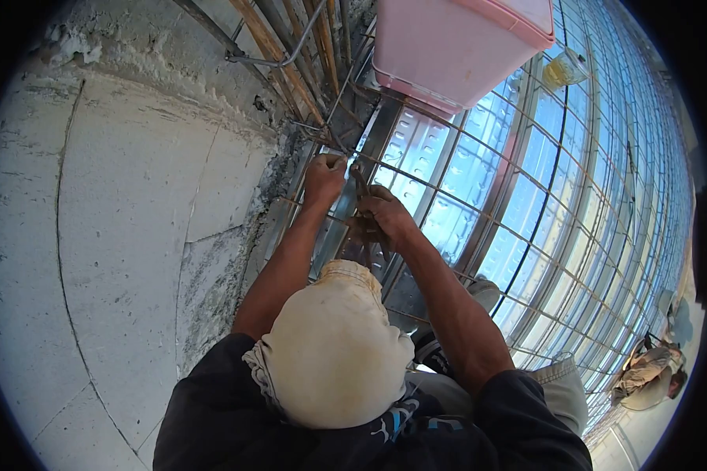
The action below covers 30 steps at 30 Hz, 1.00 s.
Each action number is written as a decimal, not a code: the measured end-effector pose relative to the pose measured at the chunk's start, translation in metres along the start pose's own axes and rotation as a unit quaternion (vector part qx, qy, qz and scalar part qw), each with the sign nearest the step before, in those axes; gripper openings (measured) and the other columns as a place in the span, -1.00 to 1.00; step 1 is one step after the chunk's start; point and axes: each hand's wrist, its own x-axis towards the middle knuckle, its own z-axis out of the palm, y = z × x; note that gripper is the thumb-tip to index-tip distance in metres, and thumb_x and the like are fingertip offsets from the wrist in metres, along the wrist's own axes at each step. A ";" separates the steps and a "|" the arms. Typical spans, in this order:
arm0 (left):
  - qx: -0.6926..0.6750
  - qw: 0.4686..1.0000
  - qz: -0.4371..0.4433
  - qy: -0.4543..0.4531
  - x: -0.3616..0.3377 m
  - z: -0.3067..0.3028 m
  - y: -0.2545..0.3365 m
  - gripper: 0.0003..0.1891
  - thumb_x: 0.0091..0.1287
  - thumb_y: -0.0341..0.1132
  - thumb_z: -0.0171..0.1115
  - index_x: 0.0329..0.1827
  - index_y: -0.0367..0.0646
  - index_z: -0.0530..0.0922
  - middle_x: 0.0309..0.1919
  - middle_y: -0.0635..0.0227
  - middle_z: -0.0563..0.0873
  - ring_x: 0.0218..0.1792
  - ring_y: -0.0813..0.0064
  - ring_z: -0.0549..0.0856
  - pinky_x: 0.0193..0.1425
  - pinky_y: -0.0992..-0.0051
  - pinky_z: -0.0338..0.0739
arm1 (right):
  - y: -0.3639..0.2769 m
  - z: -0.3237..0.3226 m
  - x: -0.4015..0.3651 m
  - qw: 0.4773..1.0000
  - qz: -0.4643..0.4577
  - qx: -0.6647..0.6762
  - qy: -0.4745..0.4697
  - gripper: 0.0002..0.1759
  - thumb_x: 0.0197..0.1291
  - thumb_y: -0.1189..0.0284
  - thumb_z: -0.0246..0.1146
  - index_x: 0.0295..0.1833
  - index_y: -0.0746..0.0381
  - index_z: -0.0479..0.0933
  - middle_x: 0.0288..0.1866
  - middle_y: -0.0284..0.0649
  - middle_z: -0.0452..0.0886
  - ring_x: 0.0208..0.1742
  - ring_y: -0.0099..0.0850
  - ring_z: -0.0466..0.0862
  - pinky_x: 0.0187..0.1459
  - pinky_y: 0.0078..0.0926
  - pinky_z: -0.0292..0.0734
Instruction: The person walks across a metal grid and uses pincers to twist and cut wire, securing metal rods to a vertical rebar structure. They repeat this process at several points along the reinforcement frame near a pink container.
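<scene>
My right hand [386, 213] is wrapped round a pair of dark, rusty pincers [360, 182]. Their jaws point up toward a crossing of thin steel bars, and the handles spread below my fist. Just left of the jaws, my left hand [325, 180] is closed in a pinch beside the bars. Whatever lies between its fingertips is too small to make out. A rebar mesh [463, 202] runs under and past both hands, above shiny metal decking [407, 149].
A large pink plastic bin [456, 55] stands on the mesh ahead. Upright rusty rebars [279, 59] rise by the rough concrete wall [126, 173] at left. A clear container with yellowish contents [564, 71] lies beyond the bin. Another person [650, 375] is at far right.
</scene>
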 end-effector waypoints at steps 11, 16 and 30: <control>-0.028 0.998 0.051 0.016 -0.022 -0.011 0.007 -0.71 0.34 -0.25 0.28 -0.02 -0.29 0.63 -0.23 0.33 0.73 -0.28 0.54 0.66 -0.18 0.47 0.55 | 0.018 0.001 0.028 0.916 -0.197 -0.339 0.084 -0.44 0.26 0.34 0.21 0.36 0.23 0.37 -0.28 -0.18 0.60 -0.36 -0.41 0.60 -0.33 -0.36 0.53; -0.110 0.994 -0.021 -0.021 -0.014 -0.007 0.000 -0.76 0.31 -0.28 0.32 -0.07 -0.21 0.60 -0.42 0.42 0.64 -0.50 0.66 0.56 -0.44 0.54 0.44 | 0.032 0.007 0.028 0.879 -0.245 -0.384 0.139 -0.48 0.36 0.26 0.15 0.29 0.37 0.39 -0.30 -0.05 0.65 -0.40 -0.35 0.65 -0.33 -0.31 0.54; -0.266 0.861 -0.277 -0.334 -0.010 -0.008 0.022 -0.66 0.34 -0.01 0.27 -0.35 -0.11 0.58 -0.54 0.38 0.60 -0.59 0.45 0.58 -0.50 0.39 0.49 | 0.049 0.013 0.033 0.918 0.064 0.339 -0.195 -0.67 0.34 0.15 0.31 -0.11 0.19 0.48 -0.44 -0.37 0.48 -0.48 -0.50 0.55 -0.46 -0.47 0.55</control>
